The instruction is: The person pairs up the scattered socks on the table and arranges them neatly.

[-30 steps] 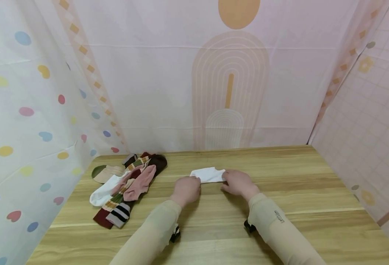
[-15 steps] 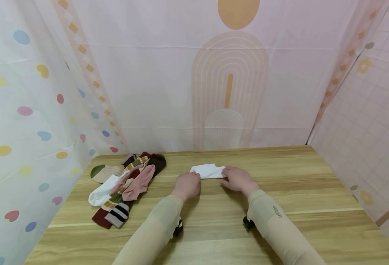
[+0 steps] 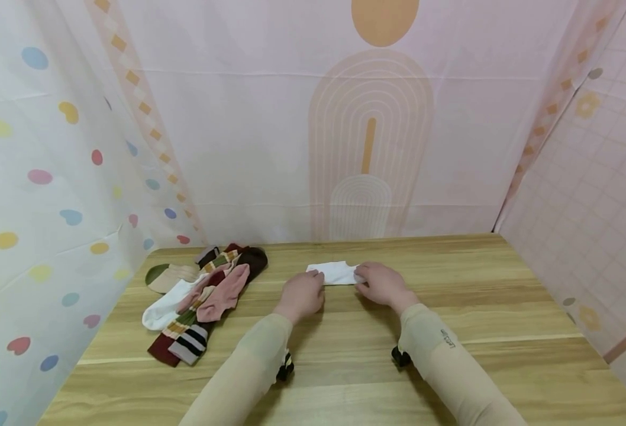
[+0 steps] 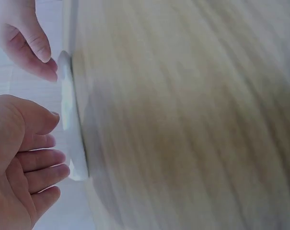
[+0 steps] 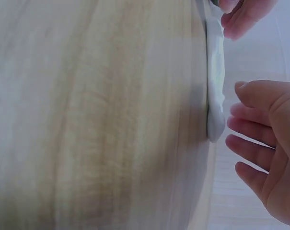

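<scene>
A white ankle sock (image 3: 339, 273) lies flat on the wooden table, set crosswise between both hands. At its left end is my left hand (image 3: 303, 294), and at its right end my right hand (image 3: 381, 283). Seen from the left wrist, the sock (image 4: 73, 124) is edge-on against the tabletop; the left hand (image 4: 22, 163) has loosely bent fingers with their tips close to it, not wrapped round it. From the right wrist, the right hand (image 5: 267, 143) has its fingers spread and relaxed, with a small gap to the sock (image 5: 215, 81).
On the table's left side lies a heap of socks: a white sock (image 3: 166, 307), a pink sock (image 3: 225, 294), a beige sock with a green toe (image 3: 171, 277), striped and dark ones. Patterned curtains (image 3: 249, 148) stand behind the table (image 3: 345, 355) and at both sides.
The white sock has moved a little away from me across the table, with both hands following. By now the hands are nearly still. The heap of socks has stayed put.
</scene>
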Action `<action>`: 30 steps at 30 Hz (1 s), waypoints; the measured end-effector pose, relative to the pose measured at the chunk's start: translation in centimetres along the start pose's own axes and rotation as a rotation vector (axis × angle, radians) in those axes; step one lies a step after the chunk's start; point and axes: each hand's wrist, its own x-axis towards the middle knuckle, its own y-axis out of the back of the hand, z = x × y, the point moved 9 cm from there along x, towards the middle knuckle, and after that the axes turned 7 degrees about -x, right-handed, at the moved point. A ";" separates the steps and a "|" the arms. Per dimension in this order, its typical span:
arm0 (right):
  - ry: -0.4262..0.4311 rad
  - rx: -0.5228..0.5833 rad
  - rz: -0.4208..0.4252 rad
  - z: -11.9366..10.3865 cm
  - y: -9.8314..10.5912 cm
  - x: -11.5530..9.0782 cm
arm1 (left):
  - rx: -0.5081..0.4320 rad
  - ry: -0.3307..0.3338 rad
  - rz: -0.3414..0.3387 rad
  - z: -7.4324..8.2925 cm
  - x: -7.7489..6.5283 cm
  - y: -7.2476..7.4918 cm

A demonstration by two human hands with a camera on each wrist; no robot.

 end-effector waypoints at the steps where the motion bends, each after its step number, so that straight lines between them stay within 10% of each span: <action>1: -0.003 0.011 0.012 0.0 0.2 0.0 | -0.010 0.007 -0.001 -0.1 -0.1 0.1; 30: -0.019 0.356 0.115 -2.1 0.0 0.2 | -0.172 0.135 0.174 -6.6 -4.4 5.4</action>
